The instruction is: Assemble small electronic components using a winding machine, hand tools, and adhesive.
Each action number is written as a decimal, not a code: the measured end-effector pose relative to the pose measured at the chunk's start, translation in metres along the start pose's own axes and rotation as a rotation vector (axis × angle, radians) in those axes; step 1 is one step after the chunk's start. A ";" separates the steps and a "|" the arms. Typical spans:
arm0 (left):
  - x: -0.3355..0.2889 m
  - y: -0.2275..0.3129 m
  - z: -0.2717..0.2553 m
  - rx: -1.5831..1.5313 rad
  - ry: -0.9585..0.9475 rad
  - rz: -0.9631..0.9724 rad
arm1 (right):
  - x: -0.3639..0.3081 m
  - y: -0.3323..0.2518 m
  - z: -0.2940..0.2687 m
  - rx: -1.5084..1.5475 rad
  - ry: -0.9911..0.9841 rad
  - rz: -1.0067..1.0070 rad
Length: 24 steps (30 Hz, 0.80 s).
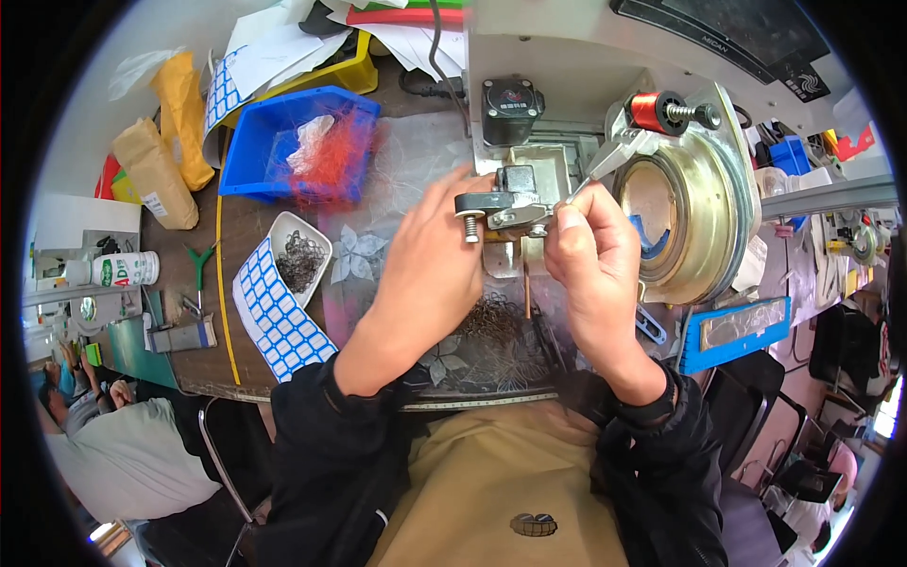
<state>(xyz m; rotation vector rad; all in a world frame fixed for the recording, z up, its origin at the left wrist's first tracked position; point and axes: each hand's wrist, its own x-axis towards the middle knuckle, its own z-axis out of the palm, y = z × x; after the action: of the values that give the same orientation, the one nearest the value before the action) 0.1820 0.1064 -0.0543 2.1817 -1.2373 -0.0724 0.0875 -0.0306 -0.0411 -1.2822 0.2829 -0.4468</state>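
Note:
My left hand (430, 260) reaches up to the left side of a small metal clamp fixture (515, 200) on a bench-top winding machine (567, 61). Its fingertips are hidden behind the fixture. On the other side, my right hand (597, 248) is closed in a pinch of thumb and forefinger, close to the thin tip of a metal guide arm (619, 151). Whatever lies in the pinch is too small to make out. A spool of red wire (652, 111) sits above the guide arm. Beside my right hand stands a large round metal wheel (713, 227).
A blue bin (248, 142) with tangled red wire stands back left. Nearer is a white dish (319, 248) of small dark wire pieces, beside a blue-patterned label sheet (274, 307). A loose dark pile (493, 321) lies below the fixture; a blue tray (704, 335) sits right.

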 end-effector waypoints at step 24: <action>0.003 -0.021 0.051 -0.929 -0.097 -0.125 | -0.002 0.006 -0.009 -0.118 -0.024 -0.043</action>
<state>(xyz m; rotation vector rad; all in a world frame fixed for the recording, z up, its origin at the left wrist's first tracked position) 0.1826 0.0870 -0.1065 1.4335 -0.8497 -0.6691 0.0826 -0.0357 -0.0497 -1.4107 0.2652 -0.4567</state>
